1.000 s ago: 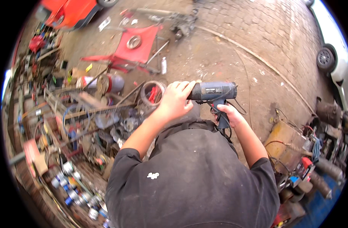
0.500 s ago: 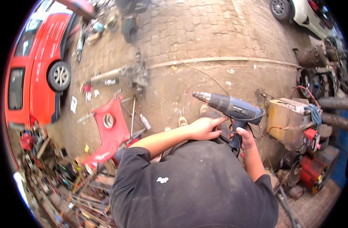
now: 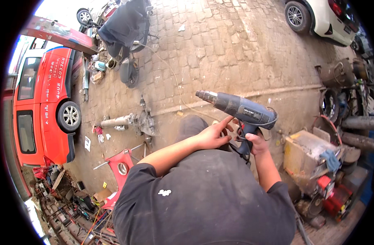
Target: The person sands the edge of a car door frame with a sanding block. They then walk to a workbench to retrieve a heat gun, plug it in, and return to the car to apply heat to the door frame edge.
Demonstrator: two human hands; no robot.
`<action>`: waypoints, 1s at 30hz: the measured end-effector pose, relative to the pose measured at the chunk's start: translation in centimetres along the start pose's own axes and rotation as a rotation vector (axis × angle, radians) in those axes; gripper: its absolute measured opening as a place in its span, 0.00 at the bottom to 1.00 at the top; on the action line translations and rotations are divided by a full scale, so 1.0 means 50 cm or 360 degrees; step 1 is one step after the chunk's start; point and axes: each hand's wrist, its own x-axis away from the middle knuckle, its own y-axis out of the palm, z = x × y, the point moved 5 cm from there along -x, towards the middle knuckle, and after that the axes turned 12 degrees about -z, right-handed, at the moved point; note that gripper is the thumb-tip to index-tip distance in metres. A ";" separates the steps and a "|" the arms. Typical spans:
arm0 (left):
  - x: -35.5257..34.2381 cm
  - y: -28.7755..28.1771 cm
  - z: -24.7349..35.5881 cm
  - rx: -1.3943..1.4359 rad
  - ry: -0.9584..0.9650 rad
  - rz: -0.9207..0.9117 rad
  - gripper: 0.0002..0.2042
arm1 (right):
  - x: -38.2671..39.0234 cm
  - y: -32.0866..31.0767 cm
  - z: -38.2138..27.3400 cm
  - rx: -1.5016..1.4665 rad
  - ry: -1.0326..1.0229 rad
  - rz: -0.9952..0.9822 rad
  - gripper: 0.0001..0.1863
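A dark blue heat gun [image 3: 246, 110] with a metal nozzle points to the left in front of my chest. My right hand [image 3: 257, 143] is closed around its handle, thumb on the near side. Beside the handle is my left hand [image 3: 215, 134], fingers apart, the index finger reaching to the underside of the gun's body. A black cord [image 3: 241, 152] loops around the handle and hangs below it. Whether the left fingertips touch the cord is hard to make out.
A red folding stool [image 3: 118, 160] holding a metal ring [image 3: 122, 168] stands to the left. Beyond it lies a greasy axle-like part [image 3: 131, 121]. A red van [image 3: 46, 106] is at far left, a white car [image 3: 317, 18] at far right. A battered metal box [image 3: 305, 157] stands right.
The view has swung, so the floor, stool and van sit lower in it. The heat gun appears slightly farther left. My left index finger has drawn back from near the handle, with the fingers spreading.
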 end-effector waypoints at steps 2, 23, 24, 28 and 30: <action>-0.063 -0.078 0.026 -0.0058 0.0086 -0.0056 0.37 | -0.075 -0.022 -0.051 -0.0029 -0.0023 -0.0033 0.38; -1.037 -1.108 0.104 -0.0214 0.0003 -0.0310 0.14 | -0.884 -0.403 -0.809 -0.0192 -0.0653 0.0534 0.21; -1.075 -1.180 0.077 -0.0298 -0.0027 -0.0241 0.14 | -0.933 -0.440 -0.842 -0.0218 -0.0634 0.0531 0.20; -1.138 -1.488 -0.179 -0.0931 -0.0666 0.0172 0.19 | -1.176 -0.636 -1.005 -0.0180 -0.0373 0.0644 0.20; -1.077 -1.630 -0.279 -0.0949 -0.1006 0.0278 0.20 | -1.323 -0.746 -1.051 -0.0216 -0.0253 0.0759 0.22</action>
